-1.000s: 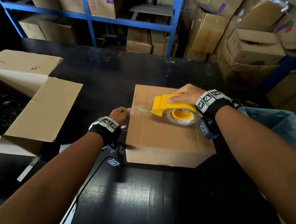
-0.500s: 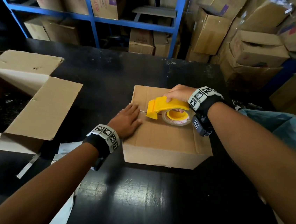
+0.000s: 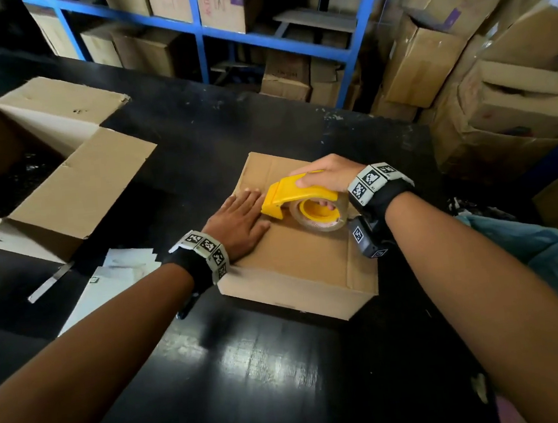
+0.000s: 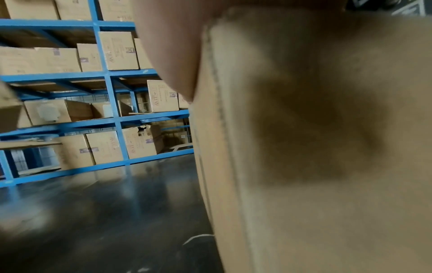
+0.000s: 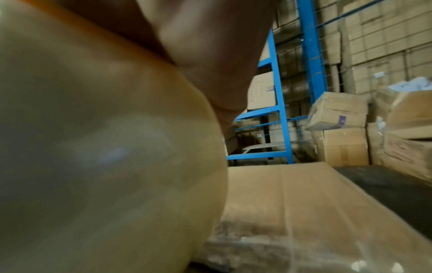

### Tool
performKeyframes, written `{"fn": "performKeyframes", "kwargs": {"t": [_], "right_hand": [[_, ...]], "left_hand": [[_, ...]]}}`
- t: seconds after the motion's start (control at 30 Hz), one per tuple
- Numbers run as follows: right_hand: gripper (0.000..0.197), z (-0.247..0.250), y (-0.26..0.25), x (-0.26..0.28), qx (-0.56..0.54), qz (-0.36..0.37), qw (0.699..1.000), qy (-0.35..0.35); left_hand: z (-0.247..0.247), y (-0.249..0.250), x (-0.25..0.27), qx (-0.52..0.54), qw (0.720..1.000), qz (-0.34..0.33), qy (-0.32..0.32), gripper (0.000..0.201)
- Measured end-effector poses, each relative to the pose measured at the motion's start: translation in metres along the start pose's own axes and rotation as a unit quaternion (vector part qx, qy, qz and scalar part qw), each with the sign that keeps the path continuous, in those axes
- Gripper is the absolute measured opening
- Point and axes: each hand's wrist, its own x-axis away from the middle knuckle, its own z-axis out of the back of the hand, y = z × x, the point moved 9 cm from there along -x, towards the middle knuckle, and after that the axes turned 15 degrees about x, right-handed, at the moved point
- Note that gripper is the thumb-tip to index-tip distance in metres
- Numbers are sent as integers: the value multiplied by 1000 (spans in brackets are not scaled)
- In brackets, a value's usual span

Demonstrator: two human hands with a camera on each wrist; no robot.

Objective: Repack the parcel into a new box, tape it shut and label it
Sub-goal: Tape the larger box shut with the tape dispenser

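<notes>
yellow tape dispenser in right hand; left hand flat on box.

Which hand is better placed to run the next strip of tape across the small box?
Right. The right hand already grips the yellow tape dispenser on the box; the left hand lies flat, steadying the top.

Both forearms are bare, with no sleeves in sight. Each wrist wears a black strap ringed by a band of pale square tiles printed with black-and-white coded markers. A small black camera block with its own marker tags hangs under the right wrist, and a dark unit shows beneath the left.
</notes>
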Motion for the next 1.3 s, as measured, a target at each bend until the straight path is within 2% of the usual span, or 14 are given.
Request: {"fn": "performKeyframes", "kwargs": {"t": [0.2, 0.37, 0.6, 0.77, 0.9, 1.03, 1.17, 1.3], "right_hand": [[33, 4, -6, 6, 17, 21, 1000, 6], [34, 7, -5, 17, 32, 35, 999, 10], [33, 31, 22, 40, 37, 29, 998, 33], [29, 39, 44, 55, 24, 15, 999, 32], [28, 51, 65, 69, 10, -9, 999, 47], [22, 74, 100, 92, -4, -57, 997, 59], [21, 81, 116, 104, -9, -70, 995, 75], [27, 79, 113, 103, -2, -71, 995, 71]], "left_hand": [[0, -4, 0, -8, 1000, 8, 3, 66], [0, 1, -1, -30, 1000, -4, -6, 80], [-4, -2, -3, -37, 999, 10, -9, 75], [-3, 0, -2, -37, 999, 15, -18, 63], [-3, -1, -2, -42, 999, 20, -21, 63], [-4, -3, -4, -47, 998, 19, -27, 72], [-5, 1, -4, -47, 997, 35, -42, 78], [0, 29, -4, -56, 996, 73, 6, 69]]}}
